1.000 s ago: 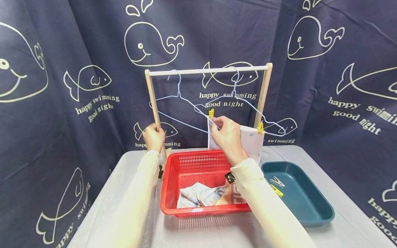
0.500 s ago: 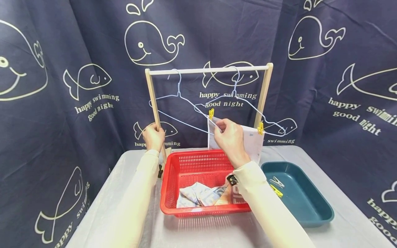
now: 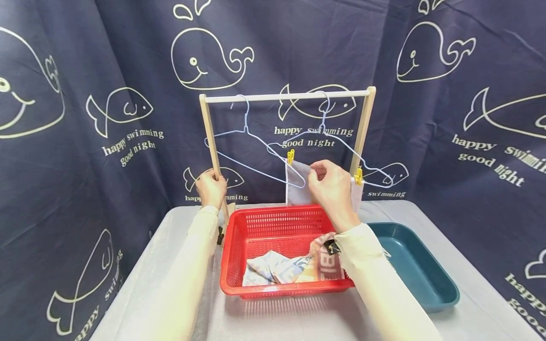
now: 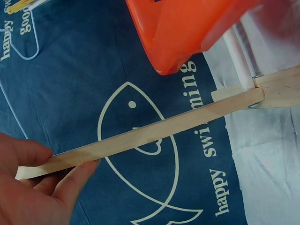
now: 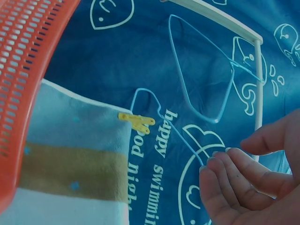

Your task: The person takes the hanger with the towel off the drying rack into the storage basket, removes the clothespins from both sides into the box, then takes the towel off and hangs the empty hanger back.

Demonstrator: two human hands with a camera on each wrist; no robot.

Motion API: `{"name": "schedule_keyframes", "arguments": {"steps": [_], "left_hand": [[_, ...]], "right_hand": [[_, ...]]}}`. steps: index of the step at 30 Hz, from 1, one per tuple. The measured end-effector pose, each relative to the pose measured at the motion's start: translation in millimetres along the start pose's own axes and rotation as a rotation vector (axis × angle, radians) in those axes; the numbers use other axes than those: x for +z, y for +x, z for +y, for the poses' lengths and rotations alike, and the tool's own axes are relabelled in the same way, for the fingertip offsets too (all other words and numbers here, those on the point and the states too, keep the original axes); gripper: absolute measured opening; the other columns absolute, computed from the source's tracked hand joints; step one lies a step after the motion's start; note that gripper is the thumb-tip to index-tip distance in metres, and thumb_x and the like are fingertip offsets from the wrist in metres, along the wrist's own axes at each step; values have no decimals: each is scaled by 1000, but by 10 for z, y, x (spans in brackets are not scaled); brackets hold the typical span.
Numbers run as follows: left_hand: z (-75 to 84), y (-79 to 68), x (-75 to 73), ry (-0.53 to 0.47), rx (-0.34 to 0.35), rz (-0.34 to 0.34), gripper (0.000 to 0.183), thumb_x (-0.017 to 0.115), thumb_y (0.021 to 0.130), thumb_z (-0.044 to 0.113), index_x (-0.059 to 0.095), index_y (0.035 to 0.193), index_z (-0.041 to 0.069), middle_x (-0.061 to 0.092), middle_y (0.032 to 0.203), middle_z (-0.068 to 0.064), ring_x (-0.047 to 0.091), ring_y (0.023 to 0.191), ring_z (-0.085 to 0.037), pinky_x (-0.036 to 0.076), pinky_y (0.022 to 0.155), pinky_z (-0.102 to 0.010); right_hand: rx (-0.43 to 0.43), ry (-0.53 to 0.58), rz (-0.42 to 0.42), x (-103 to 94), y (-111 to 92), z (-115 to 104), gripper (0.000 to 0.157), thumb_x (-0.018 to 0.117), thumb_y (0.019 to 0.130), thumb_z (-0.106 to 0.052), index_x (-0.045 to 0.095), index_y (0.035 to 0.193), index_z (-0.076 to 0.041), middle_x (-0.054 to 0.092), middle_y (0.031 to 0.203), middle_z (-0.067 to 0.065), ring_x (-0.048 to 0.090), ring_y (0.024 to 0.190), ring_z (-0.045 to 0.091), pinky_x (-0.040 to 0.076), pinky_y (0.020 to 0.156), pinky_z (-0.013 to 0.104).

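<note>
My left hand [image 3: 211, 188] grips the left wooden post [image 4: 140, 136] of a small rack, thumb on one side and fingers on the other. In the head view my right hand [image 3: 334, 189] is just right of the left blue wire hanger [image 3: 251, 166], apart from it. The right wrist view shows its fingers loosely bent, nothing between them and the thumb. Behind that hand a pale cloth [image 5: 79, 154] hangs from the right wire hanger [image 3: 347, 147], clipped by a yellow clothespin [image 3: 291, 157] at its left corner and another yellow clothespin [image 3: 358, 176] at its right.
Below the hands stands a red basket [image 3: 226, 265] with a patterned cloth [image 3: 273, 267] and an orange-and-grey cloth [image 3: 326, 263] inside. To the right is a teal tray [image 3: 452, 293], its left part hidden by the sleeve. A white bar [image 3: 277, 98] tops the rack.
My right hand has let go of the left hanger's lower right end and moved right, in front of the hanging cloth. My left hand stays on the post.
</note>
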State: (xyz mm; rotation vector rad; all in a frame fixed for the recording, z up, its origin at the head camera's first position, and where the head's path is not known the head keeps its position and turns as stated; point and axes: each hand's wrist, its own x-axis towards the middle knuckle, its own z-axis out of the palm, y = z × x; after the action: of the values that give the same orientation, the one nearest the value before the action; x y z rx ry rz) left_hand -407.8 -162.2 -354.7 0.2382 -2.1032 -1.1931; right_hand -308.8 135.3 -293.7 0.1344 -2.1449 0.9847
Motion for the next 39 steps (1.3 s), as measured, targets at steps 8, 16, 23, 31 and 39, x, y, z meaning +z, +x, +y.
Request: {"name": "schedule_keyframes", "arguments": {"steps": [8,16,23,31,39], "left_hand": [[-6,1,-1,-3,8,5,14,63,90,5,77,89,6,73,80,-15,66,77,-38,54,71,-47],[-1,1,-3,6,4,-2,14,63,89,5,77,89,7,73,80,-15,66,77,-37,54,71,-47],[7,-7,-13,-8,-6,-9,16,62,90,5,78,92,6,74,84,-16,67,81,-39,55,74,-50],[-9,-8,-7,-3,-16,-18,15,62,90,5,77,91,7,74,82,-15,67,79,-38,55,72,-49],[5,-4,-11,-6,-2,-11,15,62,90,5,77,89,7,73,79,-15,67,78,-37,55,71,-48]], "right_hand": [[-54,-33,53,-245,107,83,19,63,91,-12,78,101,-4,77,89,12,73,81,29,52,75,44],[-76,-105,65,-530,287,226,24,61,94,-15,77,108,-3,76,96,16,72,87,32,53,83,48],[-68,-151,47,-686,449,420,27,60,95,-14,74,113,0,75,105,21,70,96,37,52,86,51],[-6,-202,23,-748,489,686,29,61,96,-19,74,114,0,74,111,22,67,103,40,49,90,55],[23,-226,-31,-741,502,854,34,64,99,-30,74,114,-1,74,109,22,68,102,41,47,88,56]]}}
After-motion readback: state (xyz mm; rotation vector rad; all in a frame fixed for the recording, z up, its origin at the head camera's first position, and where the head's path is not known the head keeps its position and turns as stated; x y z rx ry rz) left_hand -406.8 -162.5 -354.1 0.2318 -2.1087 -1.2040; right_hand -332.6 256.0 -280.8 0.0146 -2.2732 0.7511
